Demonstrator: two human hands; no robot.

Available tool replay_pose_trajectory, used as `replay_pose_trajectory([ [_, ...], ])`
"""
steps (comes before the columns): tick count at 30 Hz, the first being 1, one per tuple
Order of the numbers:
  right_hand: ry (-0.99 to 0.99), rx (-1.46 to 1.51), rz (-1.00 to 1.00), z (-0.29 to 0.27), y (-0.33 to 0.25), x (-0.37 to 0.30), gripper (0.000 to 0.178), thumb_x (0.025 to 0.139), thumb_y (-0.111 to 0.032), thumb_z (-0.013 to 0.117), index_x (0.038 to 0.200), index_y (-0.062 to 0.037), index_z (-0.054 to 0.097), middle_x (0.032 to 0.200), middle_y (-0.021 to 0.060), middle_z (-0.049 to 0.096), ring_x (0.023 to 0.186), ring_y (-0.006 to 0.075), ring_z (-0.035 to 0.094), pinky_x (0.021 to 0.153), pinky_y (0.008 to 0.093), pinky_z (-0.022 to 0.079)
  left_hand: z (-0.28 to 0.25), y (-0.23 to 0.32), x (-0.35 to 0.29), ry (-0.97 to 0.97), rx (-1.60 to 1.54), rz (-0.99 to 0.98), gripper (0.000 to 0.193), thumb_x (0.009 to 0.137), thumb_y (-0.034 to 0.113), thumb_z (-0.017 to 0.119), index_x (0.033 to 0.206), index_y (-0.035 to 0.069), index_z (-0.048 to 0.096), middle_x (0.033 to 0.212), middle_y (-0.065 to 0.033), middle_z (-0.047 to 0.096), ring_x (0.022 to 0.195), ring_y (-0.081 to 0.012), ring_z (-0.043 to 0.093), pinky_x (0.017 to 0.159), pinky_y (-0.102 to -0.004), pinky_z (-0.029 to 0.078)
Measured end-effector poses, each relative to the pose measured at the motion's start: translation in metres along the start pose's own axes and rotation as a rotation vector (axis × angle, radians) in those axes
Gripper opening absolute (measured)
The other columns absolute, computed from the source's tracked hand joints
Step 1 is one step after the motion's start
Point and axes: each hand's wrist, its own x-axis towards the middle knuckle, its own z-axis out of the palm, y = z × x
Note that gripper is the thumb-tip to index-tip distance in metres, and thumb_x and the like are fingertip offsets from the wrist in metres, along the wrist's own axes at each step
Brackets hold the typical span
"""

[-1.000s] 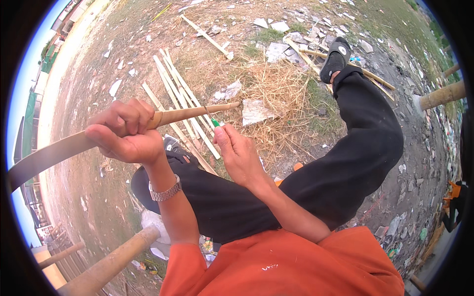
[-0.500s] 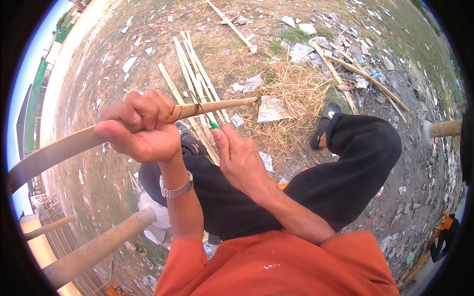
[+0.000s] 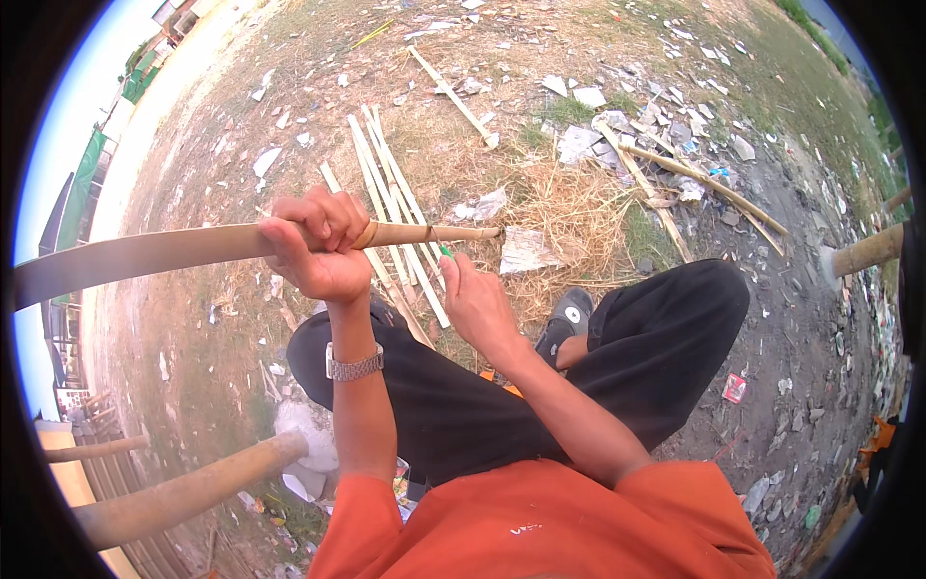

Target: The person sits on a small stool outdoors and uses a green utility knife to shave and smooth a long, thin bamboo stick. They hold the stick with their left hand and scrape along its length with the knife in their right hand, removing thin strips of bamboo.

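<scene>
My left hand point(image 3: 320, 243) is wrapped around a long split bamboo strip point(image 3: 174, 249), palm turned up, with a metal-banded watch on that wrist. The strip runs from the left rim past my fist toward its far end near the straw. My right hand point(image 3: 479, 307) grips a small knife point(image 3: 446, 252) by its green handle, most of which the fingers hide. Its thin dark blade crosses the strip between my left fist and the far end, touching it or very close. How deep the blade bites, I cannot tell.
Several pale bamboo strips point(image 3: 386, 183) lie on the ground beyond my hands. Straw point(image 3: 579, 222) and a flat, pale scrap point(image 3: 528, 250) lie right of them. More bamboo pieces point(image 3: 709, 174) rest among broken tiles. Thick bamboo poles point(image 3: 203, 482) stand at both sides.
Both hands have moved right in the view, with the knife farther along toward the strip's far end. The strip lies more level. My right foot and knee have drawn inward.
</scene>
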Motion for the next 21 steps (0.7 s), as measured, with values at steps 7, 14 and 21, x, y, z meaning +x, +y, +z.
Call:
replay_pose_trajectory([
  [7, -0.094, 0.17, -0.05, -0.034, -0.013, 0.003, 0.031, 0.099, -0.03, 0.036, 0.092, -0.0024, 0.049, 0.058, 0.0243, 0.053, 0.057, 0.0455, 0.052, 0.054, 0.0529, 0.038, 0.007, 0.003, -0.004, -0.034, 0.056, -0.112, 0.052, 0.097, 0.052, 0.031, 0.061, 0.014, 0.026, 0.051, 0.0032, 0.021, 0.042, -0.0088, 0.017, 0.041, -0.0264, 0.018],
  [14, -0.185, 0.086, 0.039, -0.031, 0.043, 0.018, 0.036, 0.099, -0.034, 0.034, 0.097, -0.001, 0.047, 0.06, 0.0256, 0.056, 0.063, 0.0456, 0.057, 0.058, 0.0522, 0.044, 0.023, 0.003, -0.004, -0.056, 0.116, -0.132, 0.05, 0.099, 0.045, 0.031, 0.06, 0.015, 0.025, 0.048, 0.0044, 0.019, 0.039, -0.0079, 0.015, 0.04, -0.0256, 0.017],
  [21, -0.171, 0.388, -0.117, -0.053, -0.033, 0.0, 0.025, 0.098, -0.026, 0.038, 0.098, -0.0022, 0.045, 0.056, 0.0231, 0.052, 0.059, 0.0434, 0.055, 0.054, 0.0508, 0.041, 0.025, 0.0, -0.005, 0.072, 0.176, -0.058, 0.05, 0.099, 0.045, 0.032, 0.059, 0.015, 0.025, 0.048, 0.0049, 0.02, 0.039, -0.0068, 0.014, 0.04, -0.0242, 0.017],
])
